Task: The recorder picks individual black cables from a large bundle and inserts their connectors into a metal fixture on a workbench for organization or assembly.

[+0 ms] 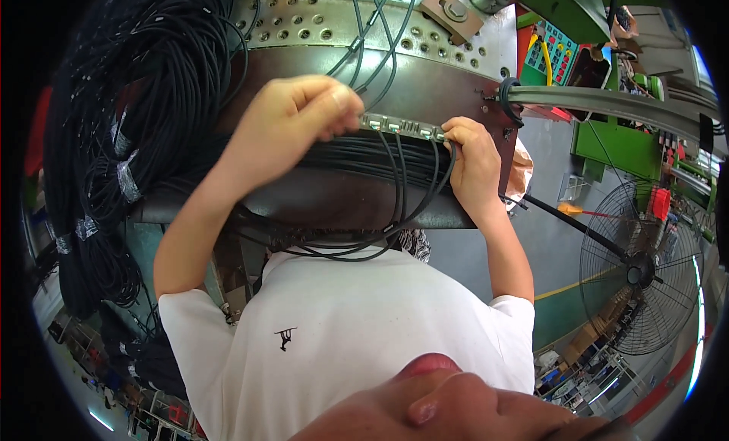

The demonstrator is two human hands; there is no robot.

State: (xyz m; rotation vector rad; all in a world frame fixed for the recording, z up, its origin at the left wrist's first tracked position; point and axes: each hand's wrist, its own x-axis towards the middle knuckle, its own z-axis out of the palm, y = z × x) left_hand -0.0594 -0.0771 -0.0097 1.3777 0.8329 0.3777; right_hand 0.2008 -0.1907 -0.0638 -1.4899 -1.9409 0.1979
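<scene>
A row of small metal cable connectors (399,126) sits along the edge of a dark metal work plate (425,84). My left hand (292,122) is closed, its fingertips pinching at the left end of that row. My right hand (472,167) is curled at the right end of the row, holding thin black cables (402,205). These cables run from the connectors and loop down toward my white shirt (357,335). A flat bunch of black cables (357,154) lies under the row between my hands. What my left fingertips hold is hidden.
A thick hanging bundle of black cables (144,99) with taped bands fills the left. A perforated metal plate (319,23) stands above the work plate. To the right are a green machine frame (615,141), a coloured button panel (554,53) and a large floor fan (645,270).
</scene>
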